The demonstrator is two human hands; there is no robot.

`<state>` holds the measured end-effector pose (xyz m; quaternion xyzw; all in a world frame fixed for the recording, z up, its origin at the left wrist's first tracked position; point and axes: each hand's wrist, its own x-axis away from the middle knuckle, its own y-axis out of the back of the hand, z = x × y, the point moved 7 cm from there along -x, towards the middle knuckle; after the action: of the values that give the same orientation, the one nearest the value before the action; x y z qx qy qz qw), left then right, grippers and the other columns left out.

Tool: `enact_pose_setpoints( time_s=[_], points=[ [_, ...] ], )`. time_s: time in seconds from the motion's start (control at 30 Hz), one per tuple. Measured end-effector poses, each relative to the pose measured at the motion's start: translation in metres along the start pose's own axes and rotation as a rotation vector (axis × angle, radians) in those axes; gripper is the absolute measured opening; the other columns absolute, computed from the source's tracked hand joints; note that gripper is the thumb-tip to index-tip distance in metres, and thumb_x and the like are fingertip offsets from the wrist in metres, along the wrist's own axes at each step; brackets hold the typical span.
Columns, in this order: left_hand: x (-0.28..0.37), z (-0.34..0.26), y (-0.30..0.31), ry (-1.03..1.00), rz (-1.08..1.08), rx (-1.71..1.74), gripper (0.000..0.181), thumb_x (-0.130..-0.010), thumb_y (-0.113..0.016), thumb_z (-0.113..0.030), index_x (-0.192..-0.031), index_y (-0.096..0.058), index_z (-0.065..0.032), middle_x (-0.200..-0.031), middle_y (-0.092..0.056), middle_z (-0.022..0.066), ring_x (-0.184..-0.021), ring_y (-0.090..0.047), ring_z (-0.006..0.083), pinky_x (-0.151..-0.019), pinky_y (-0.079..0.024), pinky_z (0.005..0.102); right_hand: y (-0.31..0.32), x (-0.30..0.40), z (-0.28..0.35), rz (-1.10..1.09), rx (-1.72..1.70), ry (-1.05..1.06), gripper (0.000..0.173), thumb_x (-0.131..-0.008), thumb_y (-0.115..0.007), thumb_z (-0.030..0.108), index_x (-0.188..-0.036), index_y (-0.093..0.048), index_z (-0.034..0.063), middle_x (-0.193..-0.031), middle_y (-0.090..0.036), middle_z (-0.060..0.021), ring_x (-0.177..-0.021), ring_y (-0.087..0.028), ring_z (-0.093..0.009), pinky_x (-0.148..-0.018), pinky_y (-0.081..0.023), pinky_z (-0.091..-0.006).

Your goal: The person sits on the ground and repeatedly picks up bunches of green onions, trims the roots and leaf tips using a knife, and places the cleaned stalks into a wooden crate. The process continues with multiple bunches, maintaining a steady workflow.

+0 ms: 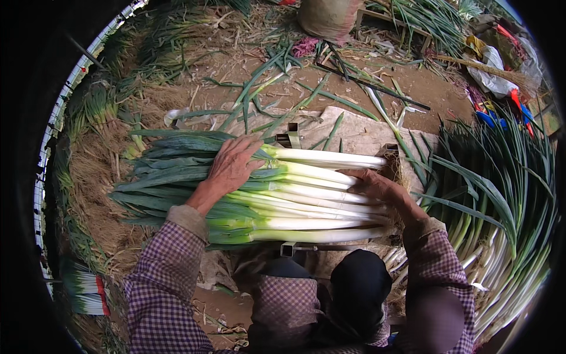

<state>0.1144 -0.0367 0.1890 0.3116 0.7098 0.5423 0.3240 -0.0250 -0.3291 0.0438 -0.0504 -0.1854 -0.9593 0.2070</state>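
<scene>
A row of large green onions (pixel 314 199) lies side by side before me on a metal frame (pixel 288 249), green leaves to the left, white stalks and roots to the right. My left hand (pixel 234 163) rests on the leaves near where they turn pale, fingers slightly spread. On the white stalks near the root end lies my right hand (pixel 376 183), its fingertips on the upper stalks; whether it grips any of them cannot be told. The roots (pixel 393 217) are partly hidden by the right hand and sleeve.
A big pile of green onions (pixel 491 199) stands at the right. Beige cloth (pixel 353 128) lies under the frame. Loose leaves and black bars (pixel 376 86) lie beyond, near a filled sack (pixel 329 17). Red-banded bundles (pixel 90 294) lie at the lower left.
</scene>
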Motion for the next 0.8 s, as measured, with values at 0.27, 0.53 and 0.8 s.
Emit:
enact_pose_setpoints(
  time_s=[0.27, 0.53, 0.8],
  points=[
    [0.035, -0.024, -0.026, 0.051, -0.085, -0.063, 0.039, -0.09, -0.068, -0.027, -0.118, -0.066, -0.0001, -0.118, -0.064, 0.0156, -0.113, -0.058, 0.0332, -0.101, -0.043, 0.0447, -0.006, 0.009, 0.01, -0.041, -0.041, -0.014, 0.049, -0.095, -0.067, 0.006, -0.143, -0.055, 0.0062, -0.123, -0.068, -0.0064, -0.111, -0.053, -0.011, -0.098, -0.045, -0.0298],
    [0.029, -0.013, -0.047, 0.12, -0.039, -0.13, 0.032, -0.093, -0.064, -0.023, -0.115, -0.067, -0.0002, -0.113, -0.066, 0.0147, -0.107, -0.06, 0.0346, -0.097, -0.046, 0.0444, -0.007, 0.009, -0.019, -0.29, 0.343, -0.098, 0.045, -0.095, -0.064, 0.03, -0.137, -0.062, 0.0145, -0.12, -0.067, -0.0215, -0.11, -0.063, -0.04, -0.096, -0.049, -0.0442],
    [0.018, -0.008, -0.081, 0.153, 0.031, -0.179, 0.034, -0.101, -0.051, -0.022, -0.121, -0.064, 0.0028, -0.121, -0.063, 0.0184, -0.116, -0.056, 0.0372, -0.103, -0.042, 0.0457, -0.012, 0.032, -0.034, -0.699, 0.447, -0.008, 0.037, -0.087, -0.05, 0.015, -0.117, -0.071, 0.0104, -0.097, -0.065, -0.0202, -0.095, -0.062, -0.041, -0.084, -0.05, -0.05]
  ],
)
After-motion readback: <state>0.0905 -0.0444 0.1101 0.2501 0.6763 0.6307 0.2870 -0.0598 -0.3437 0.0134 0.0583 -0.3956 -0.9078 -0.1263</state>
